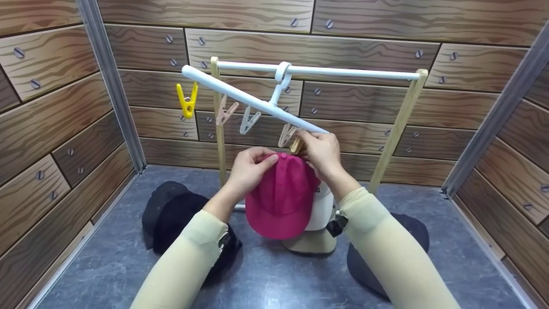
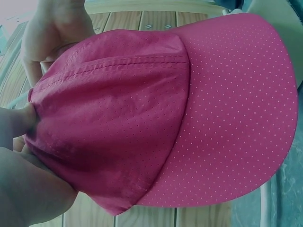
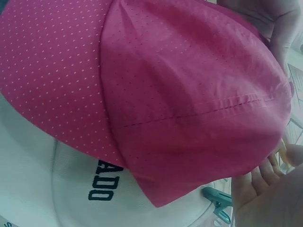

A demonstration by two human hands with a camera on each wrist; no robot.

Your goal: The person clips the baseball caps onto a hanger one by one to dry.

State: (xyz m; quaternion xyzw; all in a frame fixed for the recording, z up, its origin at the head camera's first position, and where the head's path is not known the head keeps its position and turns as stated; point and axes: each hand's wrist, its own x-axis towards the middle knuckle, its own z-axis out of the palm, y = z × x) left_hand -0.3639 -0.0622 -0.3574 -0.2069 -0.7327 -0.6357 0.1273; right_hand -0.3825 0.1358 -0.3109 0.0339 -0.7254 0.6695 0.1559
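A pink cap [image 1: 279, 193] hangs brim down in front of a white cap [image 1: 322, 208] with dark lettering. My left hand [image 1: 253, 167] pinches the pink cap near the top of its crown, thumb in front. At the low end of the tilted white hanger [image 1: 240, 94], my right hand [image 1: 321, 150] pinches a tan clothespin [image 1: 296, 145] just above the crown. The clothespin's jaws are partly hidden, so I cannot tell whether they hold the cap. Other clothespins hang along the bar: a yellow one [image 1: 187, 101], a pinkish one [image 1: 226, 112] and a grey one [image 1: 248, 121].
The hanger hooks over the white rail [image 1: 351, 73] of a rack with wooden posts [image 1: 399, 128]. Dark caps [image 1: 180, 219] lie at left and another dark cap [image 1: 411, 229] at right. A beige brim [image 1: 311, 243] shows below the white cap. Wood-patterned walls enclose the grey floor.
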